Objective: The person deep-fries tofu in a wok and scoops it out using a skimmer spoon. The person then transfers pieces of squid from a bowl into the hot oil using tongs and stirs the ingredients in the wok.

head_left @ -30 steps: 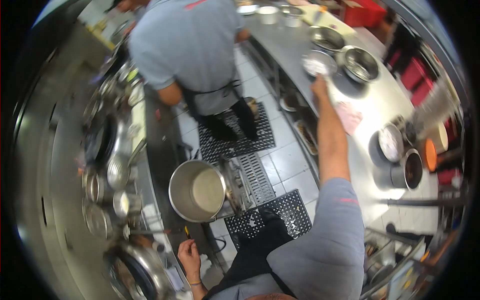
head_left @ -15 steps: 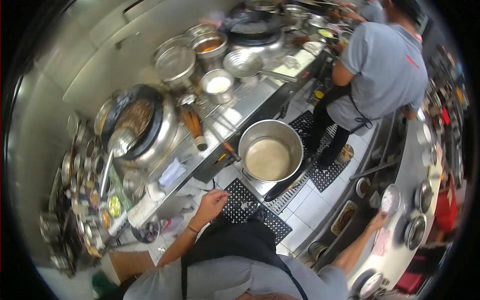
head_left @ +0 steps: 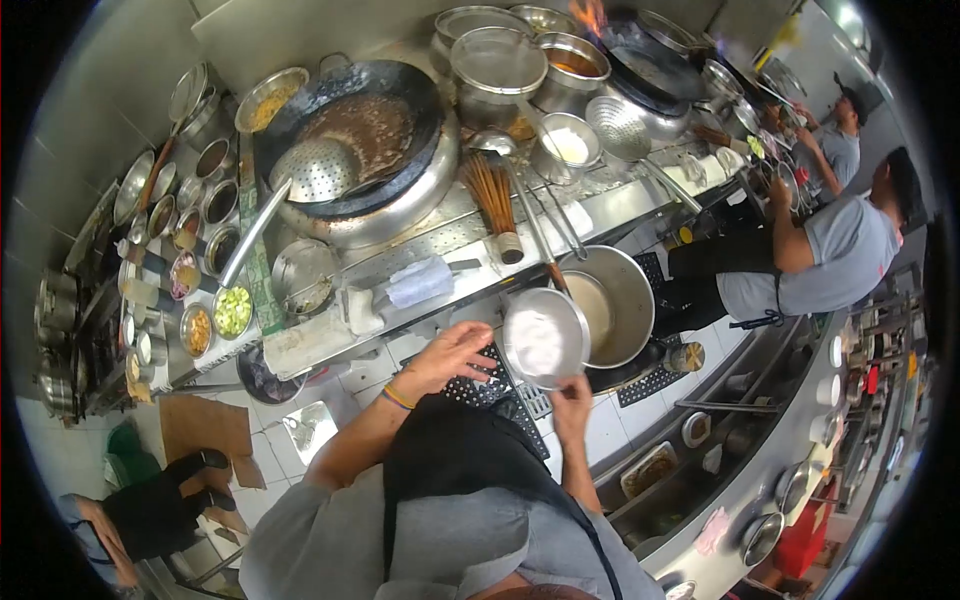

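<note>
My right hand (head_left: 572, 405) grips the near rim of a metal bowl (head_left: 545, 365) with something white in it. The bowl is in front of my body and overlaps the left side of a large deep pot (head_left: 636, 298), which holds a little pale liquid. My left hand (head_left: 452, 358) is open beside the bowl, fingers apart and holding nothing. Beyond it on the counter are a folded bluish-white cloth (head_left: 420, 282) and a bamboo wok brush (head_left: 490, 205). A perforated skimmer (head_left: 318, 168) rests in a wok (head_left: 425, 100) of brown liquid.
Several sauce pots and a bowl of chopped green vegetable (head_left: 233, 312) stand at left. Lidded pots (head_left: 498, 62) and a second wok (head_left: 645, 62) line the back. Co-workers, one in a grey shirt (head_left: 830, 255), stand at right. Another person (head_left: 150, 505) is at lower left.
My right hand has brought the bowl from the right-hand counter to in front of me. My left hand's fingers have spread. The view has turned toward the wok.
</note>
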